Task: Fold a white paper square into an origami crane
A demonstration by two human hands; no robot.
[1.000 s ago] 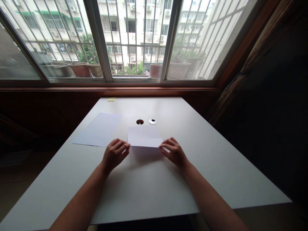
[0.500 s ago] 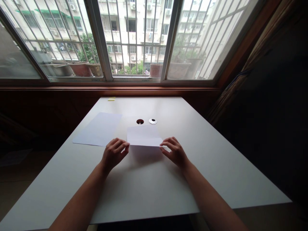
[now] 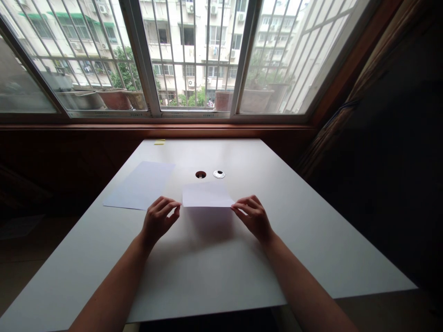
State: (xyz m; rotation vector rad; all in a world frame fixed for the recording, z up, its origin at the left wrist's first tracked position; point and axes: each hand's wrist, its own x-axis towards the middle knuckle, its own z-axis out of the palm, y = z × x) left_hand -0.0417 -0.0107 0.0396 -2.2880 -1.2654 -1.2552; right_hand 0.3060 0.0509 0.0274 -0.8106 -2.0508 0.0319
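A white sheet of paper [image 3: 206, 194] is held just above the table, its near edge raised and casting a shadow below. My right hand [image 3: 253, 216] pinches the sheet's near right corner between thumb and fingertips. At the near left corner, my left hand [image 3: 159, 220] has thumb and forefinger drawn together, the tips just outside the paper's edge. Nothing shows between those left fingers. A larger pale sheet [image 3: 138, 185] lies flat on the table, its near right corner beside my left hand.
The white table [image 3: 311, 244] reaches to the window wall. Beyond the paper are a round cable hole [image 3: 200, 174] and a silvery round cover [image 3: 219, 174]. Yellow sticky strips [image 3: 159, 142] lie at the far left edge. A curtain [image 3: 332, 124] hangs at right.
My left hand has shifted slightly left, its fingertips off the sheet's corner. The sheet's near edge has risen a little. My right hand still holds its corner.
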